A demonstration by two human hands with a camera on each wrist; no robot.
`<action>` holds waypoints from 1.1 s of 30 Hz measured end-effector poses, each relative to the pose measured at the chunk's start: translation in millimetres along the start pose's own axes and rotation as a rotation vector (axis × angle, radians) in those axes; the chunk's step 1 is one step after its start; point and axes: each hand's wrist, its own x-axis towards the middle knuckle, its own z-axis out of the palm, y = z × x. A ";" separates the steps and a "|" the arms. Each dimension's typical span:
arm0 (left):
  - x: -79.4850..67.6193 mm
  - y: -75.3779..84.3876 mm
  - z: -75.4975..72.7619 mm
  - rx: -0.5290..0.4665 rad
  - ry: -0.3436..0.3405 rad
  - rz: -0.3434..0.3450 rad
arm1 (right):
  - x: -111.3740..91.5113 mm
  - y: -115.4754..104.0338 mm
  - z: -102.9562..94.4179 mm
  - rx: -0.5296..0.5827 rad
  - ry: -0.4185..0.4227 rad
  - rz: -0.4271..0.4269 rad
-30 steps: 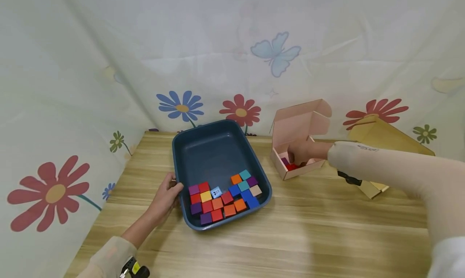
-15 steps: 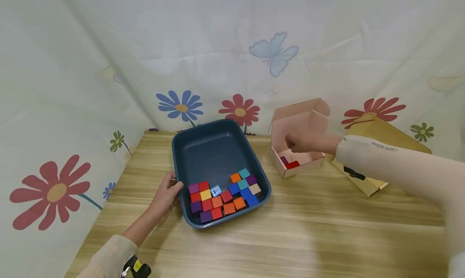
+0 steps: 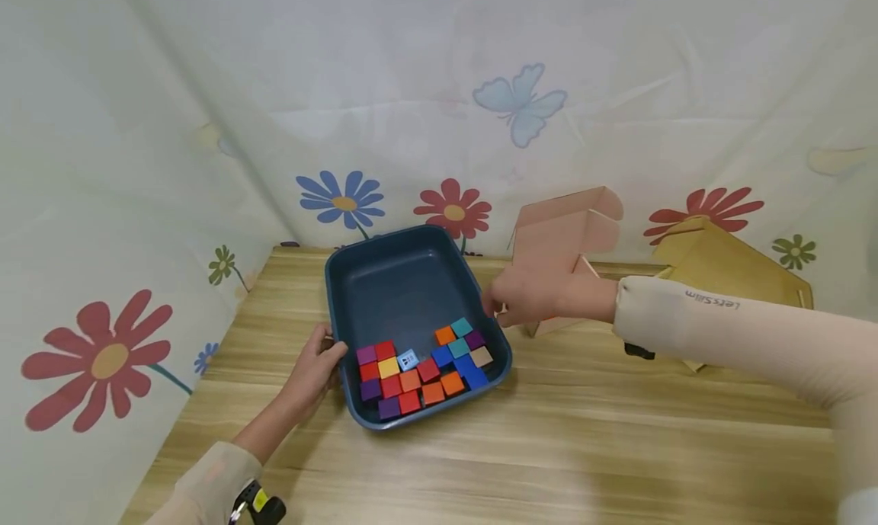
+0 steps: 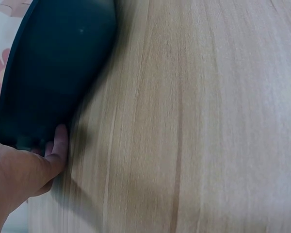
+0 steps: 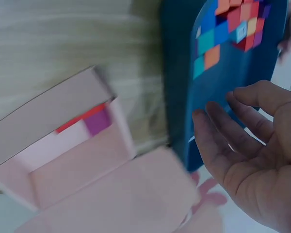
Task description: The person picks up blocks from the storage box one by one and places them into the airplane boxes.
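Observation:
A dark blue tray [image 3: 384,281] lies at an angle on the table, with several coloured cubes [image 3: 409,382] gathered at its near end. My left hand [image 3: 310,371] grips the tray's left side, thumb over the rim and fingers against the outer wall in the left wrist view. At the right rim hovers my right hand [image 3: 528,292], its fingers loosely bent and nothing between them in the right wrist view. Behind it stands an open pink cardboard box [image 3: 549,239]. A purple cube [image 5: 97,120] and some red [image 5: 77,119] show inside that box in the right wrist view.
A yellow cardboard box [image 3: 734,262] with its lid up stands at the right, partly hidden by my right forearm. A printed cloth [image 3: 384,91] with flowers and a butterfly hangs behind the wooden table [image 3: 549,449].
My right hand has lifted out of the pink box and moved left to the tray's right rim. The left hand and the cubes in the tray stay as they were.

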 end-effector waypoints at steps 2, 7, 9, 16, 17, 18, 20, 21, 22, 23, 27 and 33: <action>-1.0 1.1 -1.2 0.006 0.002 0.000 | 10.0 -10.3 2.8 -0.006 -0.035 -0.017; -3.8 3.5 -2.4 0.008 0.012 0.011 | 40.1 -31.3 7.1 -0.063 -0.091 -0.050; -4.5 3.5 -2.0 0.003 0.015 0.010 | 51.3 -36.5 9.5 -0.086 -0.089 -0.073; -3.0 2.1 -1.9 0.000 -0.006 0.006 | 78.9 -38.4 25.1 -0.105 -0.120 0.019; -2.7 2.2 -2.0 0.001 -0.008 0.003 | 81.8 -37.2 27.6 -0.108 -0.127 0.046; -2.3 2.4 -2.2 -0.001 -0.013 0.001 | 84.4 -35.9 30.2 -0.111 -0.135 0.074; -2.0 3.3 -2.4 -0.008 -0.024 -0.005 | 89.0 -33.7 35.2 -0.107 -0.151 0.133; -2.0 3.9 -2.6 -0.014 -0.028 -0.007 | 91.2 -32.7 37.8 -0.105 -0.154 0.159; -2.3 4.7 -2.6 -0.023 -0.028 -0.014 | 93.1 -31.8 40.5 -0.104 -0.158 0.180; -2.5 5.3 -2.7 -0.029 -0.032 -0.017 | 94.7 -31.2 42.9 -0.102 -0.161 0.200; -4.1 7.8 -2.6 -0.044 -0.040 -0.039 | 99.5 -29.2 49.9 -0.092 -0.159 0.243; -3.4 9.9 -3.2 -0.041 -0.042 -0.054 | 103.0 -26.2 50.1 -0.058 -0.133 0.229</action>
